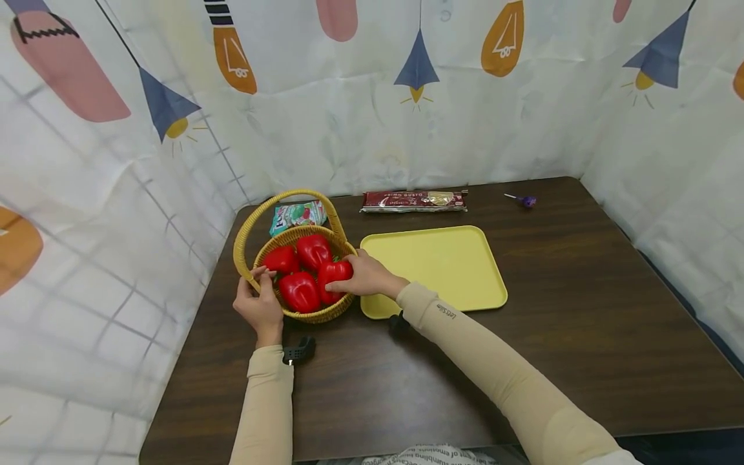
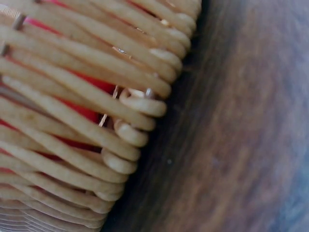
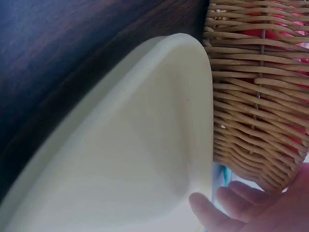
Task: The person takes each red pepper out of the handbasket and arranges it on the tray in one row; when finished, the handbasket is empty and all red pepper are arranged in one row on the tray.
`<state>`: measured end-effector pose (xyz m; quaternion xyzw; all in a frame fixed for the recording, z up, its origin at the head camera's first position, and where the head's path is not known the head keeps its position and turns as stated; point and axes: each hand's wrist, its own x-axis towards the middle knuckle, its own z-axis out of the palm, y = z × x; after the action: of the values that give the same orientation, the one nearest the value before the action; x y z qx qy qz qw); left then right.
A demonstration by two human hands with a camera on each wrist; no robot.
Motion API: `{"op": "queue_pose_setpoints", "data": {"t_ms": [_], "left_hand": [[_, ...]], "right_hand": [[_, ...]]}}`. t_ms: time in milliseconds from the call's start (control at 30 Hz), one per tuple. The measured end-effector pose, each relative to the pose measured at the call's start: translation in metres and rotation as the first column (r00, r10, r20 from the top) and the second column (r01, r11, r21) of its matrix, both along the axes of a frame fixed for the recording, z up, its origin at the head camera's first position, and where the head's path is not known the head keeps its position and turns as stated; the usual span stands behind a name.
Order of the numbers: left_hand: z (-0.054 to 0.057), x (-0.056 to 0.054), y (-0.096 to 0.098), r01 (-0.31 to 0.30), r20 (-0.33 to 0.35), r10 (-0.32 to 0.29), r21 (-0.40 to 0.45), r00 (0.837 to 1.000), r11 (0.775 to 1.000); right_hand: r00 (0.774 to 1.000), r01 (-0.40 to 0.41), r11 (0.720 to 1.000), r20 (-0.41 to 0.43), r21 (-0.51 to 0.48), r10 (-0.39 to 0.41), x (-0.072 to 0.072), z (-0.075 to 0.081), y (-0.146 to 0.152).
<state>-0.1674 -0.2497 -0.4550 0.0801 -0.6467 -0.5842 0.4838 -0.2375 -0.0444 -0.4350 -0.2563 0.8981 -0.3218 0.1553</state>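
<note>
A yellow wicker basket with an arched handle stands on the left part of the table, several red bell peppers inside it. My left hand holds its left rim near the foot of the handle. At the right rim, my right hand grips the basket, thumb inside over a pepper and fingers outside. Those fingers show beside the woven wall in the right wrist view. In the left wrist view only the basket's weave and the table appear; the left hand is out of sight there.
A yellow tray lies directly right of the basket. Behind the basket is a light-blue snack packet. A dark red spaghetti packet and a purple lollipop lie along the table's back edge, near a printed curtain.
</note>
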Motion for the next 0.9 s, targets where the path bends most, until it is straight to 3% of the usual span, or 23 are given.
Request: {"op": "queue_pose_setpoints", "data": {"t_ms": [233, 433, 667, 900], "left_hand": [[0.002, 0.001, 0.003, -0.011, 0.008, 0.011, -0.011, 1.000, 1.000], [0.001, 0.002, 0.002, -0.006, 0.014, 0.007, -0.011, 1.000, 1.000], [0.001, 0.002, 0.002, -0.018, 0.009, 0.018, -0.012, 1.000, 1.000], [0.002, 0.002, 0.003, -0.021, 0.018, 0.021, -0.022, 1.000, 1.000]], "right_hand": [[1.000, -0.024, 0.996, 0.003, 0.086, 0.024, -0.001, 0.007, 0.001], [0.999, -0.027, 0.999, 0.042, 0.040, 0.025, -0.002, 0.000, 0.002], [0.999, 0.018, 0.987, 0.042, -0.158, -0.011, -0.003, -0.002, 0.008], [0.990, 0.125, 0.919, 0.104, -0.374, -0.092, 0.003, -0.006, 0.019]]}}
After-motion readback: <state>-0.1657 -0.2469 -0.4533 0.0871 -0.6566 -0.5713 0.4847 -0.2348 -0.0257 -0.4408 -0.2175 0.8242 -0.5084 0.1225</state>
